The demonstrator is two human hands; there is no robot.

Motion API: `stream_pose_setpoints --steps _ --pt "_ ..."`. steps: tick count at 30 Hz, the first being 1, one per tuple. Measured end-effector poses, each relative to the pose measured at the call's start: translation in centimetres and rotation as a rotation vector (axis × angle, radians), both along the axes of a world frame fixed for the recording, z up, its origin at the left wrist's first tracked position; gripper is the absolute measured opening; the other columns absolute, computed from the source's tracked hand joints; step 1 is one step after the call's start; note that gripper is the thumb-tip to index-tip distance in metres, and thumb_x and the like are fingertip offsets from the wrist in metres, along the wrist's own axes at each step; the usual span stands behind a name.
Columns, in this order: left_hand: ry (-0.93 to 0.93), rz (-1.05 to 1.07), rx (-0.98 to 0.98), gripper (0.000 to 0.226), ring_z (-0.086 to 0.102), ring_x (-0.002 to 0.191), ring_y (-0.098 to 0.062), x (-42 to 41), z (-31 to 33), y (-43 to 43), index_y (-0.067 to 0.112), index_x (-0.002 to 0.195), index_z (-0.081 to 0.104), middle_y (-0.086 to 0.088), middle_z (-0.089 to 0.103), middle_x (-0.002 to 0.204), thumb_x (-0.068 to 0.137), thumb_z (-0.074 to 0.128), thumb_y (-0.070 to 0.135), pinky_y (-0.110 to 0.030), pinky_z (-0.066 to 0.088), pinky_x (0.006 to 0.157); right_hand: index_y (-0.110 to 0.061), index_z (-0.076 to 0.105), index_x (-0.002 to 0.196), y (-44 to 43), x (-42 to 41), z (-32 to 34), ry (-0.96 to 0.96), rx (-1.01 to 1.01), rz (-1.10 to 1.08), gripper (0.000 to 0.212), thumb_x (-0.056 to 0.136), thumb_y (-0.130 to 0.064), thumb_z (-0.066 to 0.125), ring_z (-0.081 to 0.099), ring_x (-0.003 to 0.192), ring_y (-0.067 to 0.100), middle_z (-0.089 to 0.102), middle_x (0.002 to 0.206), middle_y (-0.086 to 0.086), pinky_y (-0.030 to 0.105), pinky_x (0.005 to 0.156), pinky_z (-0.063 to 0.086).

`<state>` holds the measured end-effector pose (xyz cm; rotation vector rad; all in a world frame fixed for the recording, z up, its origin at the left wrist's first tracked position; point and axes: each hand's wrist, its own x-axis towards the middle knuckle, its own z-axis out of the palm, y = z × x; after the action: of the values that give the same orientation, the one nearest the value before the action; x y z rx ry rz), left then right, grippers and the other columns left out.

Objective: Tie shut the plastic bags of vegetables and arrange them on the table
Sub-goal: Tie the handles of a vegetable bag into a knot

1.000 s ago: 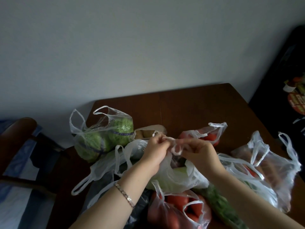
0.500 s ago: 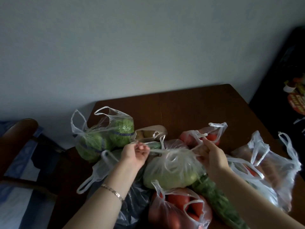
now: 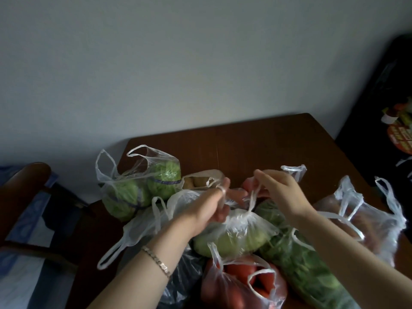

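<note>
Nearest me, at btm edge, tomato bag is cut off by the frame. Just beyond, pale-green veg bag sits on the table, neck gathered under both hands. Left hand has one handle strand looped round a curled finger. Right hand pinches the other strand, taut upward. Knot area is blurred, so I can't tell if it's tied. Farther back, cabbage bag w/ handles loose.

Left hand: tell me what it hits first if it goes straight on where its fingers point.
The left hand points away and rightward. Likely first is the bag of red vegetables behind the bag being tied; if it passes above, only bare table. Depth is unclear.
</note>
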<state>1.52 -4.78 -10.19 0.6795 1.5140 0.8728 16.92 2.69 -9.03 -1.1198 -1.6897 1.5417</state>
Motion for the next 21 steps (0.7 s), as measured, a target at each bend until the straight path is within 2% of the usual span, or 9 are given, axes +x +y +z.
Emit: stream_pose_setpoints --steps 3,5,6,8,13,16,17,19,21 --pt "-0.031 -0.008 -0.050 0.059 0.041 0.042 -0.007 0.8 0.0 0.4 0.010 0.062 0.051 -0.031 0.060 0.106 0.094 0.029 0.054 -0.017 0.035 0.045 -0.003 0.066 0.075 0.1 -0.6 -0.6 0.005 0.048 0.011 0.028 0.091 -0.022 0.052 0.065 0.082 0.034 0.068 0.080 0.019 0.046 0.081 0.052" --pt "-0.106 0.061 -0.048 0.072 0.037 0.035 -0.005 0.6 -0.4 0.5 0.004 0.076 0.062 -0.041 0.052 0.081 0.085 0.029 0.068 -0.016 0.034 0.042 -0.007 0.066 0.081 0.1 -0.2 -2.0 0.092 -0.033 -0.084 0.016 0.089 -0.015 0.055 0.066 0.086 0.032 0.069 0.086 0.018 0.044 0.084 0.053" --pt "-0.167 0.062 -0.034 0.081 0.033 0.035 -0.004 0.4 -0.5 0.4 0.000 0.104 0.065 -0.029 0.054 0.062 0.085 0.025 0.068 -0.016 0.031 0.041 -0.012 0.065 0.085 0.0 0.1 -2.9 0.116 -0.067 -0.129 0.009 0.088 -0.013 0.057 0.067 0.088 0.030 0.069 0.091 0.016 0.041 0.085 0.053" --pt "-0.246 0.038 0.006 0.080 0.026 0.038 -0.003 0.2 -0.7 0.3 0.003 0.121 0.059 -0.001 0.063 0.060 0.091 0.012 0.061 -0.016 0.024 0.042 -0.014 0.063 0.098 -0.7 0.5 -4.8 0.048 -0.066 -0.101 0.013 0.086 -0.009 0.059 0.066 0.089 0.020 0.068 0.097 0.008 0.033 0.084 0.053" --pt "-0.316 0.033 0.061 0.072 0.027 0.043 -0.005 0.8 -0.2 0.1 0.006 0.104 0.066 -0.001 0.064 0.065 0.099 0.005 0.045 -0.015 0.024 0.044 -0.013 0.063 0.075 -2.3 -0.6 -7.5 -0.176 0.115 0.130 0.015 0.088 -0.010 0.056 0.052 0.062 -0.001 0.058 0.068 -0.008 0.014 0.062 0.038" --pt "-0.040 0.066 0.105 0.069 0.047 0.062 -0.010 0.9 0.2 0.2 0.013 0.082 0.071 -0.009 0.064 0.096 0.101 0.010 0.040 -0.024 0.044 0.067 -0.015 0.059 0.063 -2.3 -1.3 -8.0 -0.092 -0.032 0.020 0.028 0.090 -0.009 0.053 0.048 0.054 0.000 0.056 0.057 -0.010 0.016 0.056 0.037" --pt "0.163 0.081 0.133 0.068 0.051 0.070 -0.007 0.9 0.5 0.3 0.013 0.080 0.070 -0.003 0.062 0.090 0.100 0.012 0.041 -0.028 0.044 0.077 -0.015 0.056 0.058 -2.3 -1.6 -8.0 -0.086 -0.075 0.008 0.033 0.090 -0.010 0.052 0.044 0.049 0.000 0.051 0.051 -0.010 0.016 0.052 0.034" --pt "0.575 0.125 0.234 0.064 0.049 0.057 0.003 0.5 0.8 0.7 0.008 0.073 0.067 0.010 0.054 0.060 0.100 0.018 0.040 -0.025 0.040 0.069 -0.012 0.056 0.054 -2.3 -2.3 -7.9 -0.130 -0.094 0.034 0.036 0.090 -0.012 0.053 0.039 0.046 0.003 0.046 0.049 -0.008 0.016 0.049 0.030" --pt "0.602 0.111 0.249 0.063 0.045 0.044 -0.003 0.2 1.2 1.2 0.009 0.070 0.064 0.006 0.044 0.044 0.099 0.019 0.042 -0.025 0.037 0.056 0.000 0.061 0.062 -2.3 -2.9 -7.7 -0.231 -0.010 0.144 0.032 0.090 -0.012 0.052 0.038 0.048 0.006 0.047 0.053 0.000 0.018 0.049 0.029"
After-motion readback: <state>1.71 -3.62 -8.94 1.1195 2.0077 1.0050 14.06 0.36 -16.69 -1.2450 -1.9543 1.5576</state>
